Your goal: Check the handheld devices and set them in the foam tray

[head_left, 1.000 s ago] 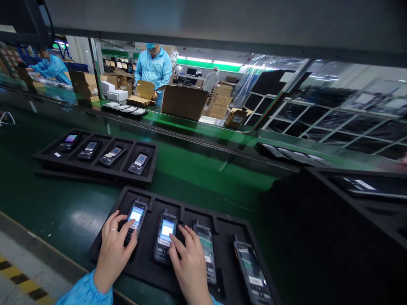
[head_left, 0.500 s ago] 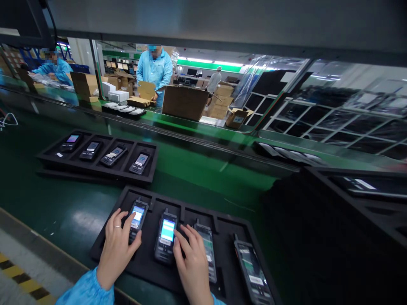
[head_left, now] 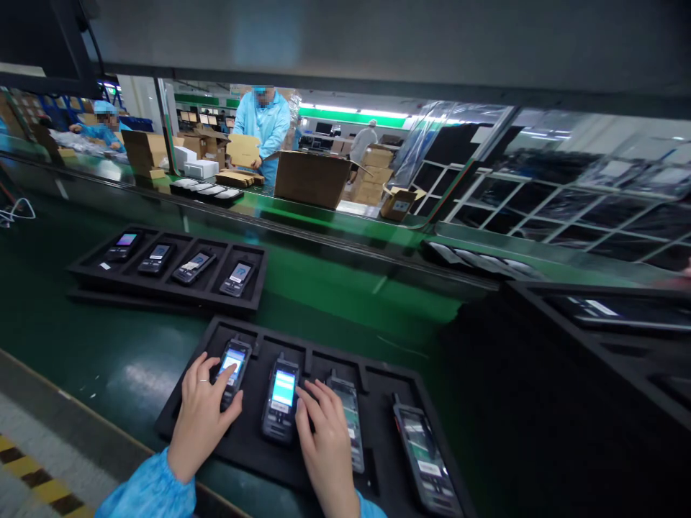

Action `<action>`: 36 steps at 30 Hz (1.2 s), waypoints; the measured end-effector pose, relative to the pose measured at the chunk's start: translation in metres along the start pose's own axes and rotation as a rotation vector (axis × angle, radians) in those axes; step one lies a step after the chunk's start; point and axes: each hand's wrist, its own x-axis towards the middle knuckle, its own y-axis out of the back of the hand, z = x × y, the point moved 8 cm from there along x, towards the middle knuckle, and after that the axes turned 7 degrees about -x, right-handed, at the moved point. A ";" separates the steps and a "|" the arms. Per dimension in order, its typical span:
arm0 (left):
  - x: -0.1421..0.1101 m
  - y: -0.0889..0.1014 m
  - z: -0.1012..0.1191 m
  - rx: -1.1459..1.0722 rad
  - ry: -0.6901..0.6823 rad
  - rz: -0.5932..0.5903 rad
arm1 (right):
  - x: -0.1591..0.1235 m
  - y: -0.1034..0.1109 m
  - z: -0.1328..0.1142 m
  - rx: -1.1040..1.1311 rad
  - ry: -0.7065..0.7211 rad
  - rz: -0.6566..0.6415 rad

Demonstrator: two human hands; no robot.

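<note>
A black foam tray holds several handheld radios with stubby antennas, screens and keypads. My left hand lies over the leftmost radio, fingers spread, the index fingertip on its lit screen and the thumb by its right edge. Just right of the second radio, whose screen glows blue and white, my right hand has its fingers loosely apart. Its index fingertip is at that radio's right edge; whether it touches cannot be told. It partly covers the third radio, which has a dark screen, as has the rightmost radio.
Another black tray with radios sits behind on the green bench. At right stands a dark stack of trays. Beyond the bench edge are cardboard boxes, white boxes and a co-worker handling cardboard.
My left index finger has shifted slightly over the leftmost radio's screen. My right hand has hardly moved. Across the bench, the co-worker's cardboard piece has moved slightly left.
</note>
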 end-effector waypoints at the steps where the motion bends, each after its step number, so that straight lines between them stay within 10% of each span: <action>1: 0.000 0.001 -0.001 -0.004 0.007 0.005 | 0.000 0.001 0.000 0.000 0.000 0.005; 10: 0.000 -0.001 -0.001 -0.033 0.028 0.007 | 0.004 0.010 0.002 0.012 0.019 0.052; 16: 0.001 0.007 -0.008 -0.116 0.050 0.084 | -0.021 0.086 0.094 -0.192 -0.281 0.235; 20: -0.003 -0.001 0.046 -0.250 -0.010 0.058 | -0.069 0.112 0.150 -0.328 -0.480 0.178; 26: -0.023 -0.049 0.176 -0.405 -0.246 -0.226 | -0.099 0.105 0.155 -0.381 -0.456 0.127; 36: -0.026 -0.044 0.190 -0.248 -0.315 -0.054 | -0.122 0.117 0.142 -0.385 -0.421 0.152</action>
